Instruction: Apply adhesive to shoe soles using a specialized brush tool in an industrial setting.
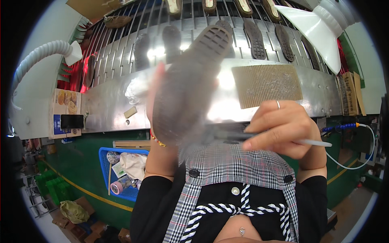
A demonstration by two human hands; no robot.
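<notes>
L hand holds a dark shoe sole up over the near edge of the metal desk, tread end tilted away & to the R. Sole is motion-blurred; fingers seem wrapped round its L side & back, mostly hidden, so exact grip = can't tell. R hand, ring on one finger, has its fingers pinched on a slim brush; brush's dark head is at the sole's near end, too blurred to say if touching.

Writing: tall carton, far R, has a column of dark print; flat food-picture box, L end of desk, has small print, too tiny to make out. Phone lies on the blue-&-white part nr it, screen dark. Pack in the blue basket has a green-&-white label, unreadable, w/ a pink bottle nr it.

Ribbed brown mat is flat on desk, R of the sole. Beyond, more soles lie on the slatted metal belt.
</notes>
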